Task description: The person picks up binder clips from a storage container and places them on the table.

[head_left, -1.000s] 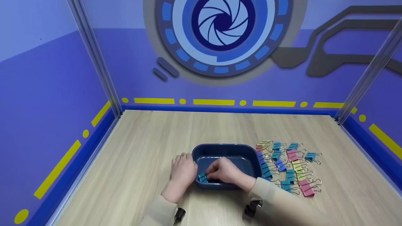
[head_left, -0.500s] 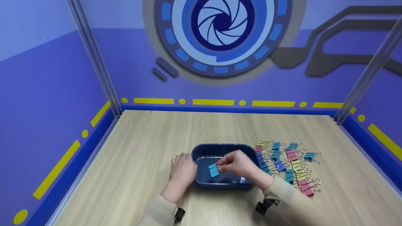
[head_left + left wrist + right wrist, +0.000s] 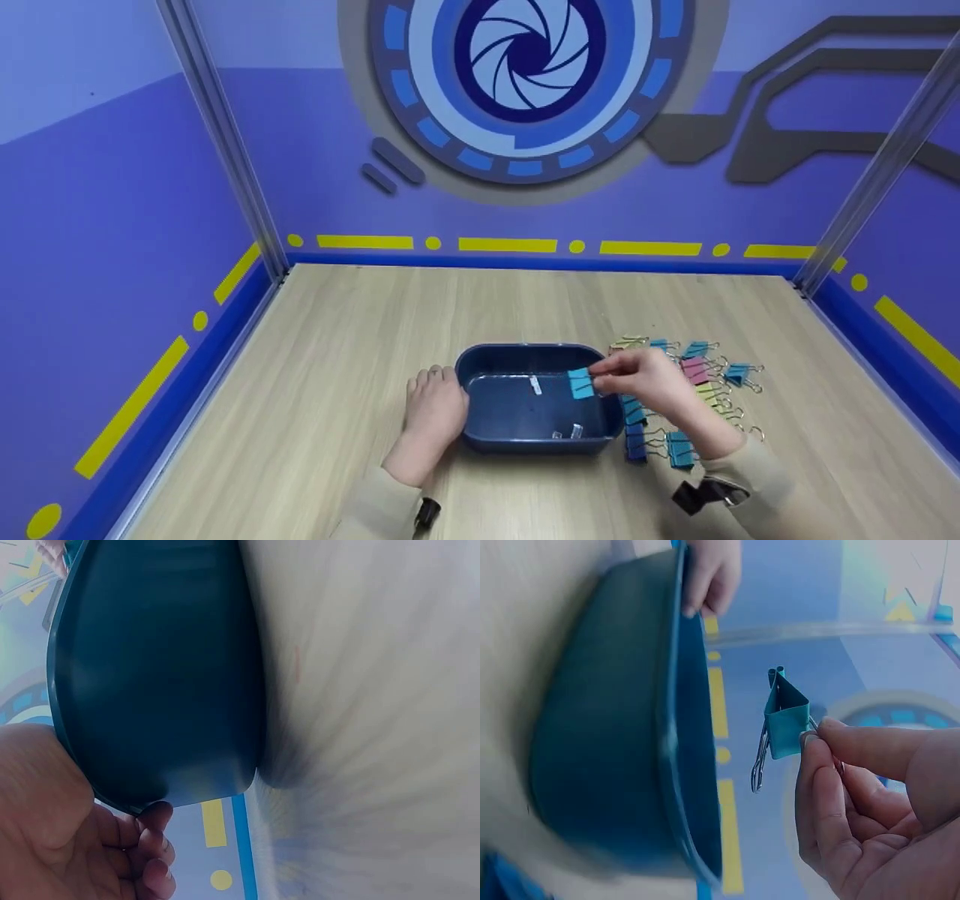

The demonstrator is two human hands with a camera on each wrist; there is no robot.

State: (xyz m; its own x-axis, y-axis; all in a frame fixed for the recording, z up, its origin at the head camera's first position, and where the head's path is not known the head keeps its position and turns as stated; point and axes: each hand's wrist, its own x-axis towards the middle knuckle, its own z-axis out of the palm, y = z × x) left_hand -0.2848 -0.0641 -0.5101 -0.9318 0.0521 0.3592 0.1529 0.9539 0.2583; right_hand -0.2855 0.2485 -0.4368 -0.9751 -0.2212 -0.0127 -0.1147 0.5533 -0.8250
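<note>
A dark blue rectangular bin (image 3: 540,445) stands on the table, its inside facing up. My left hand (image 3: 436,405) grips its left end; in the left wrist view the fingers (image 3: 154,844) curl at the rim. Over the bin's right end, my right hand (image 3: 649,382) pinches a teal binder clip (image 3: 580,383) between thumb and fingertips. The right wrist view shows this clip (image 3: 787,731) held by one wire handle, its other handle hanging free, beside the bin's rim. Several small pale pieces (image 3: 577,431) show on the bin floor.
Right of the bin lie several binder clips in teal (image 3: 681,450), blue (image 3: 635,442), pink (image 3: 696,370) and yellow. My right hand hides some of them. Purple-blue walls (image 3: 135,225) enclose the wooden table (image 3: 360,315) at the back and sides.
My right hand has lifted the teal binder clip from the bin's left front corner and carried it right, to the bin's right end. My left hand has stayed at the bin.
</note>
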